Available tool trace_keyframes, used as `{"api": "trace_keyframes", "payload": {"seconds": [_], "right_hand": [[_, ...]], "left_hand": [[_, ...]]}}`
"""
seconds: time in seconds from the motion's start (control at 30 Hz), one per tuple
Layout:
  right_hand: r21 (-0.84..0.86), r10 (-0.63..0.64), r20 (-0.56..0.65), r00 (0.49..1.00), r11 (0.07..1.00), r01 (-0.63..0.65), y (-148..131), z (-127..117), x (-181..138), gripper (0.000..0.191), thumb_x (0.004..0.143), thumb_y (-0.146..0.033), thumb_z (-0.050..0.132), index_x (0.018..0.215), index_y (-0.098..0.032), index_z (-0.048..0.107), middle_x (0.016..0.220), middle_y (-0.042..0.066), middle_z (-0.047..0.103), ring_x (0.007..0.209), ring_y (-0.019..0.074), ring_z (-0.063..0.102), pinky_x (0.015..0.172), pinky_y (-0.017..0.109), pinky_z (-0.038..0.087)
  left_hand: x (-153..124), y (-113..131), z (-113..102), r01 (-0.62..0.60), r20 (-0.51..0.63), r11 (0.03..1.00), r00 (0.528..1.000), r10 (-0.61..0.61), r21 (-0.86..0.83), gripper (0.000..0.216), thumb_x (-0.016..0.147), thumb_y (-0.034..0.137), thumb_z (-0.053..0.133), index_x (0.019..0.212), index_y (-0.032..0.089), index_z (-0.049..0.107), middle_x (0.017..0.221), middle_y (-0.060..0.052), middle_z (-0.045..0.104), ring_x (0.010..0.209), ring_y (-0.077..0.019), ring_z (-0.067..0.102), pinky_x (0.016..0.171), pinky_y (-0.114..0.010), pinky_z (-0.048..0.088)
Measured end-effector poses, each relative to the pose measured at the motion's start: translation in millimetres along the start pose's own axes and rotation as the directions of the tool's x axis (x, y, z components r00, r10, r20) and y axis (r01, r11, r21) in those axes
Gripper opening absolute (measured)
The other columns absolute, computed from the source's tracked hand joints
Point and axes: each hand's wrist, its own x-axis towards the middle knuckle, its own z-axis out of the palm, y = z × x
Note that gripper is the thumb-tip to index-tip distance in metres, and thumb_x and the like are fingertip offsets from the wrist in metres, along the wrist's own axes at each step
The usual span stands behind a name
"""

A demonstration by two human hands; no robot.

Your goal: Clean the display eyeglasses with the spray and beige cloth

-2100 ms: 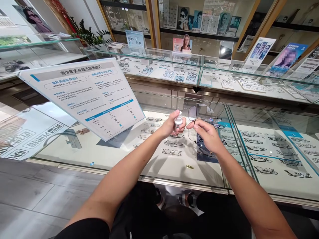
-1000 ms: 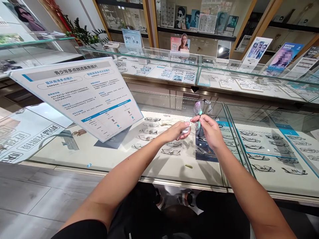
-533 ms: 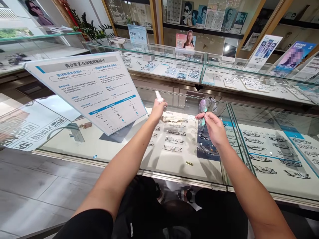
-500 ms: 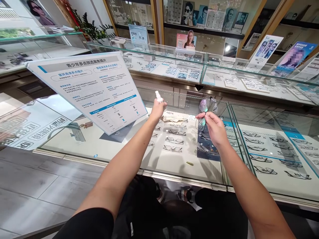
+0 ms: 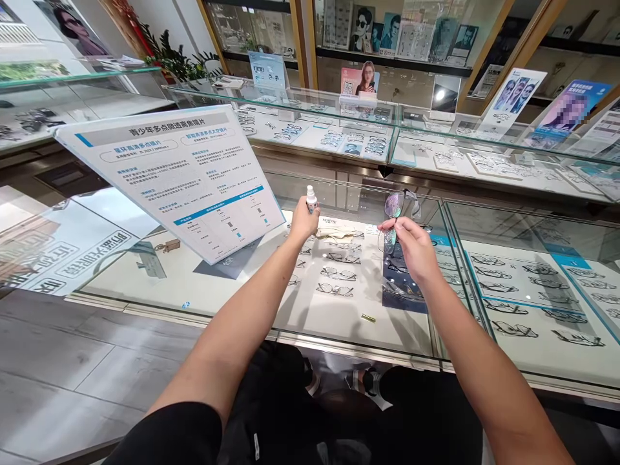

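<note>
White spray bottle [image 5: 310,196] upright in left hand [image 5: 303,221] grip, clenched, low over glass tabletop [image 5: 339,310]. Right hand [image 5: 409,248] pinched glasses [image 5: 394,216] by the frame, lenses raised. Best to set bottle down gently, upright, clear of folded cloth [image 5: 334,230] just beside. Slanted sign [image 5: 179,177] crowded the left; display frames lay under glass.

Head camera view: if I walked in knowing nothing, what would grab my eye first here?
Probably the big tilted information sign standing on the glass display counter at the left. Next, mid-picture, the left hand grips a small spray bottle upright over the counter, while the right hand pinches a pair of glasses held up on end. Under the glass lie rows of eyeglass frames.
</note>
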Motion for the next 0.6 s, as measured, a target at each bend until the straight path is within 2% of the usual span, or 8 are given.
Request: {"api": "trace_keyframes", "payload": {"seconds": [0.13,0.2,0.27,0.33,0.4,0.47,0.53,0.6], "right_hand": [[-0.008,0.004,0.002,1.0,1.0,-0.004,-0.4,0.8,-0.1,0.026,0.104,-0.052,0.065,0.101,-0.029,0.079,0.111,0.004,0.077,0.113,0.0257,0.066,0.107,0.041,0.046],[-0.01,0.002,0.002,1.0,1.0,-0.001,-1.1,1.3,-0.2,0.027,0.104,-0.051,0.065,0.101,-0.029,0.079,0.111,0.004,0.077,0.113,0.0258,0.066,0.107,0.041,0.046],[-0.01,-0.004,0.003,1.0,1.0,0.004,-1.9,1.9,-0.3,0.027,0.104,-0.051,0.065,0.102,-0.029,0.079,0.111,0.004,0.078,0.112,0.0256,0.065,0.107,0.041,0.046],[-0.004,-0.009,0.004,1.0,1.0,0.009,-2.4,2.3,-0.3,0.027,0.104,-0.051,0.065,0.101,-0.029,0.079,0.11,0.004,0.078,0.11,0.0253,0.065,0.107,0.041,0.046],[0.004,-0.01,0.006,1.0,1.0,0.01,-2.5,2.6,-0.1,0.027,0.104,-0.052,0.065,0.099,-0.029,0.079,0.11,0.004,0.078,0.109,0.0253,0.066,0.106,0.041,0.046],[0.008,-0.006,0.009,1.0,1.0,0.006,-2.0,2.6,0.0,0.028,0.103,-0.053,0.065,0.099,-0.029,0.079,0.11,0.004,0.078,0.109,0.0254,0.066,0.106,0.041,0.046],[0.002,0.002,0.008,1.0,1.0,-0.002,-1.4,2.6,-0.1,0.029,0.103,-0.054,0.065,0.099,-0.029,0.079,0.11,0.004,0.078,0.11,0.0255,0.066,0.105,0.041,0.046],[-0.006,0.009,0.001,1.0,1.0,-0.009,-1.1,2.5,-0.3,0.029,0.103,-0.054,0.065,0.1,-0.028,0.079,0.111,0.004,0.078,0.11,0.0257,0.067,0.105,0.041,0.047]], "left_hand": [[-4.6,8.4,-1.2,0.025,-0.009,0.999,1.0,-0.025,0.035,0.037,0.096,0.022,0.065,0.132,0.021,0.056,0.129,-0.012,0.071,0.117,-0.0296,0.066,0.107,-0.045,0.05],[-10.1,18.1,-3.7,-0.011,-0.119,1.0,0.993,0.012,0.013,0.049,0.094,0.023,0.068,0.141,0.02,0.051,0.14,-0.016,0.066,0.13,-0.0317,0.063,0.115,-0.047,0.047],[-20.1,33.1,-7.5,-0.153,-0.296,0.987,0.941,0.162,0.053,0.056,0.093,0.021,0.067,0.146,0.019,0.048,0.151,-0.019,0.059,0.143,-0.0326,0.055,0.122,-0.048,0.041],[-34.2,50.9,-10.8,-0.351,-0.366,0.921,0.845,0.39,0.17,0.051,0.095,0.019,0.063,0.144,0.019,0.052,0.152,-0.018,0.059,0.145,-0.0322,0.053,0.125,-0.049,0.039],[-49.5,66.1,-11.4,-0.507,-0.208,0.83,0.808,0.552,0.233,0.034,0.098,0.02,0.057,0.132,0.019,0.06,0.138,-0.015,0.067,0.134,-0.031,0.06,0.119,-0.048,0.043],[-61.7,73.5,-7.9,-0.598,0.08,0.762,0.797,0.599,0.25,0.03,0.1,0.025,0.059,0.129,0.019,0.063,0.132,-0.014,0.07,0.128,-0.0312,0.062,0.114,-0.048,0.046],[-68.0,72.1,-1.4,-0.615,0.353,0.735,0.781,0.516,0.285,0.045,0.097,0.033,0.067,0.139,0.017,0.062,0.137,-0.015,0.069,0.13,-0.0343,0.062,0.112,-0.048,0.048],[-68.6,65.0,5.7,-0.606,0.531,0.717,0.756,0.383,0.345,0.055,0.094,0.038,0.073,0.144,0.016,0.062,0.14,-0.016,0.068,0.132,-0.0369,0.062,0.11,-0.048,0.049]]}}
